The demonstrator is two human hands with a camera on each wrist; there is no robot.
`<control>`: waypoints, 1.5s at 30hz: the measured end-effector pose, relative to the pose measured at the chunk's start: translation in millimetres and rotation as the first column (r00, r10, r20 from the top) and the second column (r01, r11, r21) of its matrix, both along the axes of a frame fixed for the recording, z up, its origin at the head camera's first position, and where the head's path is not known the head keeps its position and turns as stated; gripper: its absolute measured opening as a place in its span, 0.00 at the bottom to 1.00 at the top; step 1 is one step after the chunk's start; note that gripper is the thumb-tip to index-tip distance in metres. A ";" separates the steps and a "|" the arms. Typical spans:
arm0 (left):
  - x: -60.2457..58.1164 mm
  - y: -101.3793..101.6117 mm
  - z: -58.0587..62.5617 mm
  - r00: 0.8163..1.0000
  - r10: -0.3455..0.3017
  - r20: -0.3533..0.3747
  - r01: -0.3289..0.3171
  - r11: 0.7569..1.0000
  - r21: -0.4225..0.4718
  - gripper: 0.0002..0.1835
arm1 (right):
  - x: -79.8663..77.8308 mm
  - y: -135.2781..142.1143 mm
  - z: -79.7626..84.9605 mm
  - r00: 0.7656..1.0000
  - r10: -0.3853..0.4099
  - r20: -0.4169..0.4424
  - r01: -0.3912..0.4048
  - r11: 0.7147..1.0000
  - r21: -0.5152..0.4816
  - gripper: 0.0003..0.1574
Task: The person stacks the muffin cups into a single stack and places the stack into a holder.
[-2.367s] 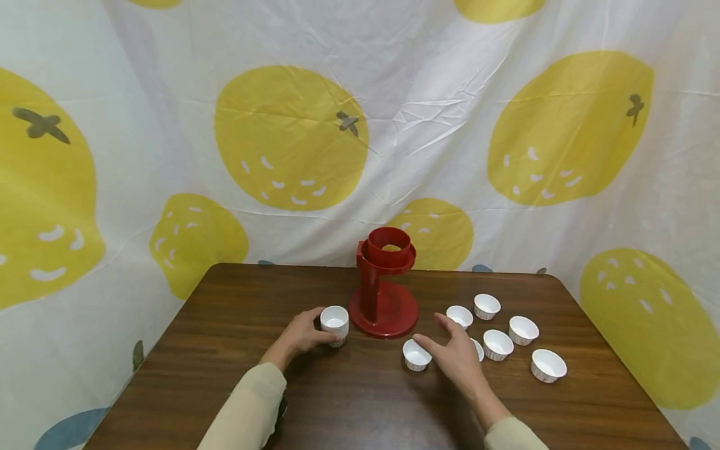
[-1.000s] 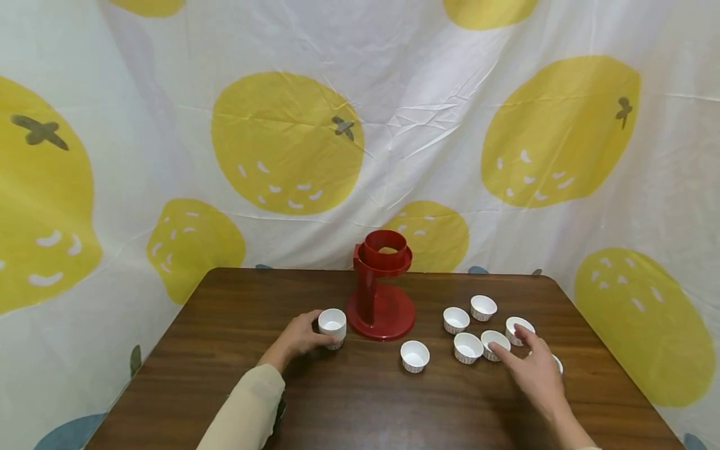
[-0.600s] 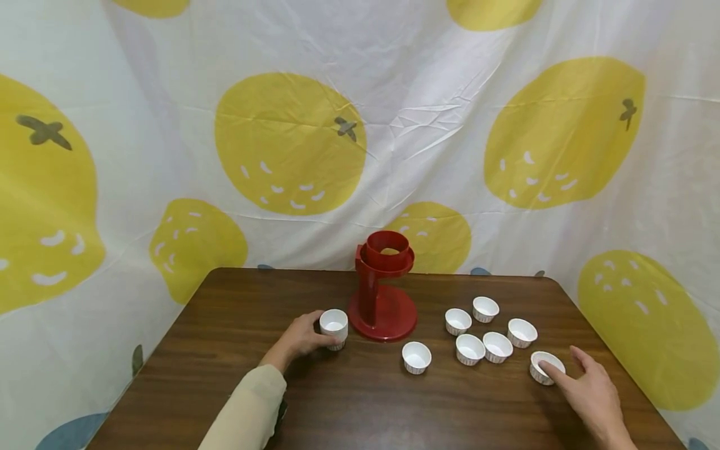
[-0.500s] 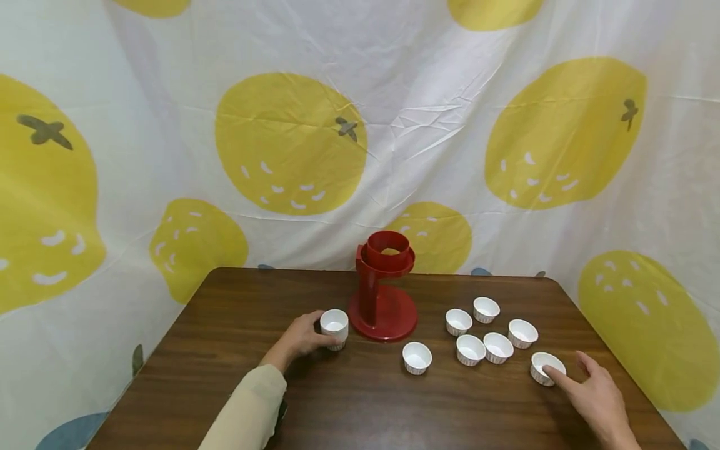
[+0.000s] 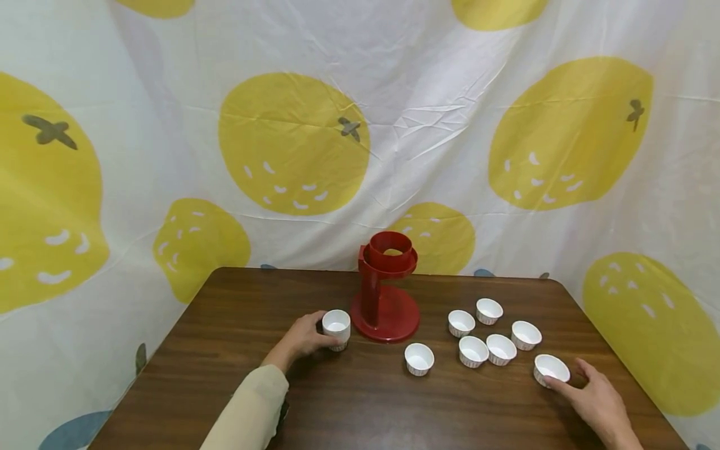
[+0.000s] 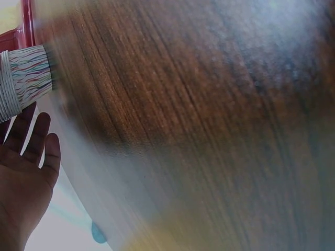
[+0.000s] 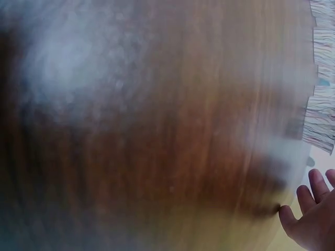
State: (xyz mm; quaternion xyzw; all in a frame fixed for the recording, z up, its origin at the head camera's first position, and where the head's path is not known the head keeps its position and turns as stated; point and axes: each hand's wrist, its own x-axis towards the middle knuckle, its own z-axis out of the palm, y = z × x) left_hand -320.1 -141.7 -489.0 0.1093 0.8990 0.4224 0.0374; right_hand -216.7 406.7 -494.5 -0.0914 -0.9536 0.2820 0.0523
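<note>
My left hand [image 5: 306, 336] holds a short stack of white paper baking cups [image 5: 336, 325], thumb on the near side and fingers behind. Seen from the left wrist, the stack [image 6: 31, 76] has nested rims and coloured wavy lines on its wall. On the right, my right hand [image 5: 599, 397] is spread beside the rightmost baking cup [image 5: 552, 367]. Its thumb is at the cup's near wall; whether it touches cannot be told. The index finger stands a little off the rim. In the right wrist view, the right hand [image 7: 311, 219] is partly cut off.
Several single baking cups [image 5: 474, 350] stand upright, mouths up, on the right half of the brown wooden table [image 5: 360, 406]. One lone cup [image 5: 419, 359] sits nearer the middle. A red stand [image 5: 388, 312] with a ring-shaped top is behind. A lemon-print curtain [image 5: 427, 156] hangs beyond.
My right hand has travelled rightward across the cups to the rightmost one, and its thumb has come to the near wall. My left hand keeps holding the stack in place.
</note>
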 end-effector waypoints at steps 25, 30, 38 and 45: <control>-1.3 0.7 -0.2 0.999 0.021 0.033 -0.022 1.000 0.013 0.34 | -1.4 -9.1 -1.1 1.000 -0.005 -0.008 0.005 1.000 0.030 0.56; -1.3 0.4 -1.1 0.999 0.019 0.037 -0.020 1.000 0.016 0.35 | -1.5 -14.7 1.1 0.997 -0.044 -0.057 0.044 0.999 0.007 0.56; 0.8 -0.4 1.0 1.000 -0.008 -0.004 0.008 1.000 0.009 0.35 | -8.9 -34.6 12.7 0.991 -0.094 -0.094 0.085 0.992 -0.088 0.55; 1.6 1.0 -1.6 1.000 0.010 -0.002 -0.010 1.000 0.018 0.35 | -15.8 -58.6 22.6 0.990 -0.053 -0.131 0.036 0.991 -0.133 0.54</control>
